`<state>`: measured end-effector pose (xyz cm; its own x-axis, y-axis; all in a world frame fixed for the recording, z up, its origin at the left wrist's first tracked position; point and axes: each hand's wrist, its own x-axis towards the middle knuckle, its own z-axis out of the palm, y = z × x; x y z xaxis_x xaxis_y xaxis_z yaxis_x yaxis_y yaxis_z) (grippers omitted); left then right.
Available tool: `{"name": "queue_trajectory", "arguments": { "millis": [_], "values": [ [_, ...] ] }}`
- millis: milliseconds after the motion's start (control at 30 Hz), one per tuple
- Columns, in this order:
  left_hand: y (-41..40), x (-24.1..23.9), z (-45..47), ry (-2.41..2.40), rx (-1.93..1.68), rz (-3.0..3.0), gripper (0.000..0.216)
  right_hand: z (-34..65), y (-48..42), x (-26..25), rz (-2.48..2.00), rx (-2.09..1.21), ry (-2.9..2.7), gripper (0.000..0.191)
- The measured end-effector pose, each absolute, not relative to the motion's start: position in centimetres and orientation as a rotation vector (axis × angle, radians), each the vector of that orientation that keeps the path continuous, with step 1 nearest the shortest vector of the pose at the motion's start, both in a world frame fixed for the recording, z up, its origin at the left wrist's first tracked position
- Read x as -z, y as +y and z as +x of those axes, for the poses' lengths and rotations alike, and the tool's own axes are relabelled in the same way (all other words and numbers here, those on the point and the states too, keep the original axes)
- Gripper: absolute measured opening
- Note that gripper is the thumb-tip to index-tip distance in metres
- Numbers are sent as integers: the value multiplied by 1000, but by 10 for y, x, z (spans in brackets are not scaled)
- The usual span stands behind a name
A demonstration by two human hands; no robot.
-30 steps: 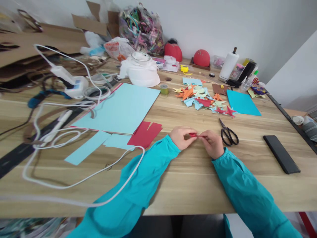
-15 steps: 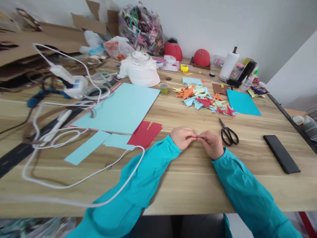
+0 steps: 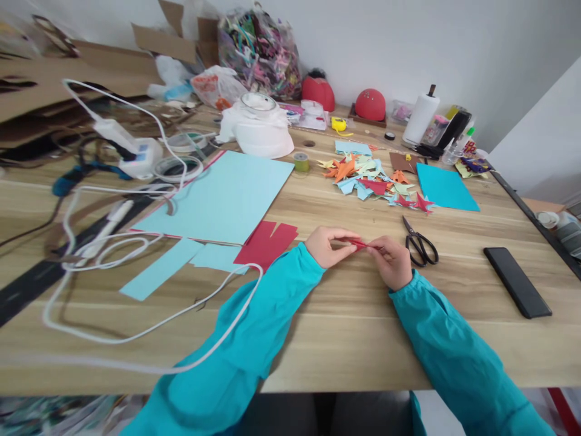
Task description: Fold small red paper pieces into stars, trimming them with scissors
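Observation:
Between my two hands is a small folded piece of red paper [image 3: 357, 244], mostly covered by the fingers. My left hand [image 3: 330, 246] pinches its left end with thumb and fingertips. The right end is gripped by my right hand [image 3: 391, 259], its fingers curled together. Just right of that hand lie black scissors [image 3: 420, 243], blades pointing away from me. Left of my left hand, red paper pieces [image 3: 267, 245] with a slit rest on the table. A heap of folded paper shapes [image 3: 363, 175] in orange, blue, green and red sits beyond the hands.
A white cable [image 3: 227, 342] loops over the left side and across my left sleeve. Light blue sheets [image 3: 218, 194] and a blue strip [image 3: 158, 269] lie left. A black phone [image 3: 517, 281] lies right, a turquoise sheet [image 3: 447, 186] farther back. A thread spool [image 3: 301, 161] stands behind.
My left fingers have opened a little around the red paper, so more of it shows. My left hand has shifted slightly left; the right stays nearly in place.

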<state>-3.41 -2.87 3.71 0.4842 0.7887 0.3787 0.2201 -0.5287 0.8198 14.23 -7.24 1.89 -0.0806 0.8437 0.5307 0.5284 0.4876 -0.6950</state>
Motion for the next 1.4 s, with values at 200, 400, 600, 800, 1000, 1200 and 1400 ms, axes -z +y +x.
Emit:
{"name": "queue_trajectory", "arguments": {
  "millis": [200,400,600,800,1000,1200,1400],
  "values": [
    [-29,-36,-32,873,-1042,2054,16,140,-75,-22,-1145,-530,-1682,8],
    [-31,-36,-28,812,-1010,2142,16,136,-75,-16,-1103,-705,-1644,10],
    [-31,-33,-29,857,-997,2093,17,136,-73,-16,-1100,-761,-1580,10],
    [-29,-32,-29,826,-929,2142,20,135,-73,-22,-1139,-740,-1597,7],
    [-28,-29,-28,833,-893,2086,19,134,-75,-21,-1130,-741,-1629,5],
    [-28,-28,-26,864,-869,1837,20,134,-76,-23,-1142,-728,-1634,4],
    [-34,-30,-21,935,-894,1869,20,134,-76,-21,-1185,-648,-1668,4]
  ]
}}
